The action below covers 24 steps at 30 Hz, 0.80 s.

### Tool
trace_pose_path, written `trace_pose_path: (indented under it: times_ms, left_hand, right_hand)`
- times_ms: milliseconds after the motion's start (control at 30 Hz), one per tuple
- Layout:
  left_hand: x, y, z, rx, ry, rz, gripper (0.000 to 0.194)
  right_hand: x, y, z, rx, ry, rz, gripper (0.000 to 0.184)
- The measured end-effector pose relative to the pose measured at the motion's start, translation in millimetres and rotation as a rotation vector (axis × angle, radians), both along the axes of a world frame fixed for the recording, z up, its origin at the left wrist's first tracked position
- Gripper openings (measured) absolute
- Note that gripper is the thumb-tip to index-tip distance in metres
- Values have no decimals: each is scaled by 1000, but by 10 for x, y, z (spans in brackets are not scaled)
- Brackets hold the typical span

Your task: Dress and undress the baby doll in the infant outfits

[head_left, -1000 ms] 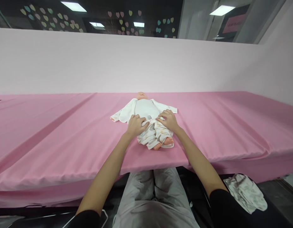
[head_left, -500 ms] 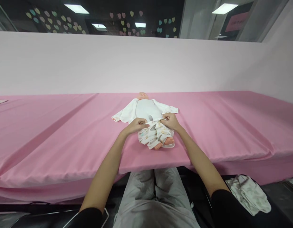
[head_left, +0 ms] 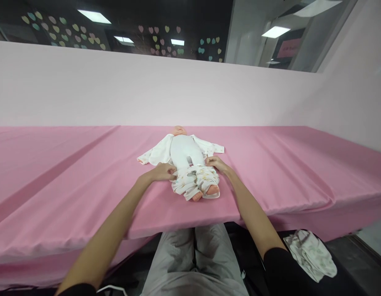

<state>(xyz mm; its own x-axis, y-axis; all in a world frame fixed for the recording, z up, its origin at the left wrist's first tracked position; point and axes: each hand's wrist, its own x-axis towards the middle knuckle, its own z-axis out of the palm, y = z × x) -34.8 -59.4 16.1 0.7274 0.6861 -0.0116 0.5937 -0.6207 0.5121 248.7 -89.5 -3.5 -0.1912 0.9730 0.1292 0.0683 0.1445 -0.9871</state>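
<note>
A baby doll (head_left: 182, 149) lies on its back, head away from me, with a pale cloth body and bare feet pointing towards me. An open white jacket (head_left: 161, 150) covers its arms. Patterned white pants (head_left: 186, 183) are bunched around its lower legs. My left hand (head_left: 164, 172) is closed at the pants' left upper edge, fingertips pinching the fabric. Across from it, my right hand (head_left: 217, 163) has curled fingers at the right upper edge, by the doll's leg; the fabric in its grip is partly hidden.
A pink cloth (head_left: 94, 181) covers the wide table, with folds and a front edge just before my lap. A white wall (head_left: 178, 90) rises behind. At the lower right, a crumpled white patterned cloth (head_left: 312, 255) rests on a dark seat.
The pants have slid from the doll's hips down its legs towards me, uncovering the pale upper legs. Both hands moved down with them, and the left went outward. The view has shifted slightly.
</note>
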Motion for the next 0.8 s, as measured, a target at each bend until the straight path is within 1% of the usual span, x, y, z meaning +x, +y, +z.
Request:
trace_pose_path:
  times_ms: [67, 133, 233, 300, 333, 400, 433, 500, 533, 567, 600, 633, 700, 733, 800]
  left_hand:
    - [12, 22, 55, 100, 42, -80, 26]
    - [17, 39, 125, 189, 70, -147, 26]
    - [7, 39, 237, 277, 103, -184, 23]
    - [-5, 32, 310, 280, 132, -191, 22]
    - [-8, 31, 344, 258, 136, -191, 23]
    - [1, 43, 397, 159, 99, -173, 27]
    - [13, 57, 413, 90, 59, -155, 29]
    - [47, 104, 412, -60, -43, -115, 31]
    - [65, 135, 395, -111, -94, -88, 31]
    - [79, 171, 366, -124, -138, -54, 31]
    - [89, 210, 328, -97, -169, -16, 31]
    - [93, 252, 282, -30, -190, 23, 31]
    - [82, 339, 176, 153, -218, 82, 31]
    - [70, 380, 119, 227, -234, 98, 31]
    - [44, 453, 11, 292, -276, 125, 31]
  right_hand:
    - [9, -4, 6, -24, -38, 42, 18]
    - [32, -6, 20, -31, -104, 86, 18]
    - [105, -13, 64, -26, -299, 197, 21]
    - [156, -24, 119, -19, -414, 284, 26]
    - [174, -28, 153, -10, -439, 315, 27]
    - [179, -19, 216, 16, -418, 323, 22]
    - [167, -1, 237, 34, -380, 301, 21]
    - [116, 70, 243, 74, -283, 194, 24]
    - [82, 121, 225, 95, -241, 122, 25]
    - [48, 178, 195, 112, -214, 53, 27]
    - [15, 238, 157, 122, -207, 0, 28]
    - [-13, 297, 116, 131, -217, -36, 29]
    - [-49, 402, 38, 163, -295, -74, 28]
    - [-57, 444, 8, 202, -348, -98, 27]
    - [-61, 510, -32, 326, -445, -153, 23]
